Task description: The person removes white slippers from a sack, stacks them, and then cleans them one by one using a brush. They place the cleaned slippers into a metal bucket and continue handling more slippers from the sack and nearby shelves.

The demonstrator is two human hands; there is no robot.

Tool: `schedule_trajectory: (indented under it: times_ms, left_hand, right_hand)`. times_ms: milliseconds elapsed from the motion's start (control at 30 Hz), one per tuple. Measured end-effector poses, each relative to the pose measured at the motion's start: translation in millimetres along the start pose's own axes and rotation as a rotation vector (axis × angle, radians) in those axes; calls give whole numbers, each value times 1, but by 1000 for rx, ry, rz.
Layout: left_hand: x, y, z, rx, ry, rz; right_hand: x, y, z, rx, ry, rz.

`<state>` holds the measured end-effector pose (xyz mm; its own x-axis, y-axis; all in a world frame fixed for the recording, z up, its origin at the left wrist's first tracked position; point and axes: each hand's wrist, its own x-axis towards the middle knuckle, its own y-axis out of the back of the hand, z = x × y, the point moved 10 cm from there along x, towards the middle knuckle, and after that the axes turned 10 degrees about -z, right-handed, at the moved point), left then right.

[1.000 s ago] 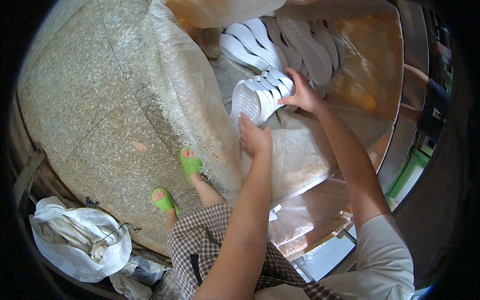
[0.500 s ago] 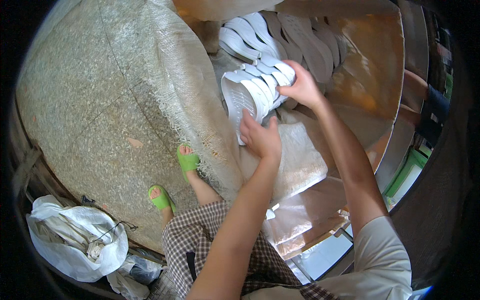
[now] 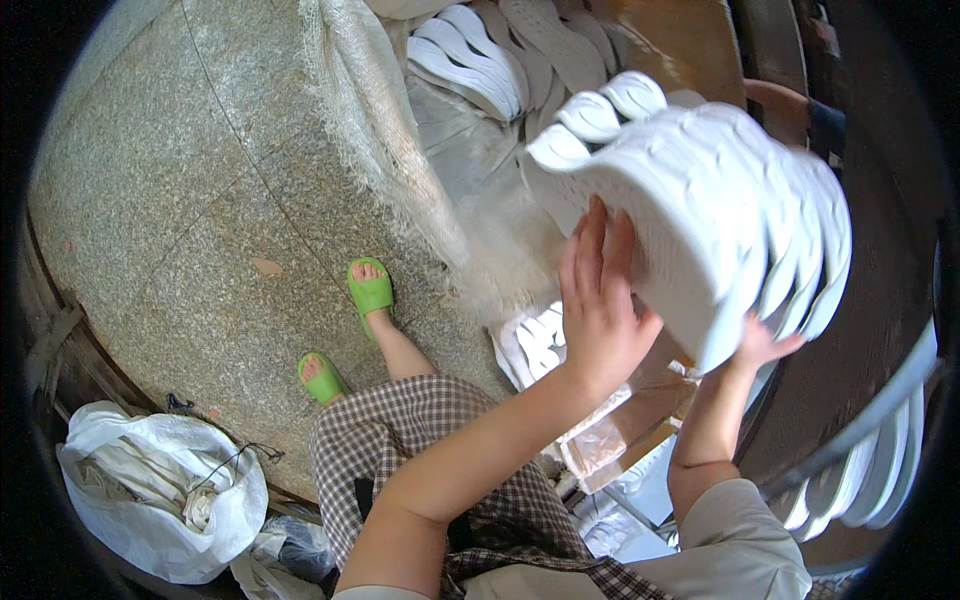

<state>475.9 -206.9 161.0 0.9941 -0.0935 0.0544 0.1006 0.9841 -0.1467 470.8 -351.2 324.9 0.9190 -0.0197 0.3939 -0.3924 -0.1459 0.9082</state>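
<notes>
A stack of several white shoe soles (image 3: 690, 190) is lifted in front of me, standing on edge and side by side. My left hand (image 3: 608, 310) presses its fingers against the inner face of the nearest sole. Underneath, at the far end of the stack, my right hand (image 3: 758, 345) grips it, with part of its fingers hidden by the soles. Behind lie more white soles (image 3: 470, 62) and brownish-grey soles (image 3: 560, 45) in a lined box.
A frayed woven sack (image 3: 375, 130) hangs over the box's left side. White soles (image 3: 865, 470) stand by a curved rail on the right. A white bag of scraps (image 3: 165, 490) sits lower left. Another person's arm (image 3: 780, 100) shows at the upper right.
Both hands have raised the stack of white soles out of the box and carried it right and toward me. The row of other soles stays in the box.
</notes>
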Motion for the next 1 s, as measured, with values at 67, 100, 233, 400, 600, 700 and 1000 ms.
schedule_trajectory:
  times_ms: [67,100,233,400,600,700,1000]
  left_hand:
    - [-25,-18,12,-23,-42,-230]
    - [-40,-22,22,64,-59,-305]
    - [-95,3,66,-39,-120,-277]
    - [-165,-33,61,-251,60,-511]
    - [-246,-73,-6,-256,304,-539]
    - [-247,-110,-35,-183,249,-517]
    - [-186,-309,-131,-452,431,-471]
  right_hand:
    - [-34,37,-36,-124,167,66]
    - [-51,53,-50,-128,198,85]
    - [-101,106,-88,-217,56,34]
    - [-152,119,-104,-152,74,-156]
    - [-209,89,-35,-166,-183,-321]
    - [-228,86,20,-189,-315,-228]
    - [-168,42,198,-841,-500,-355]
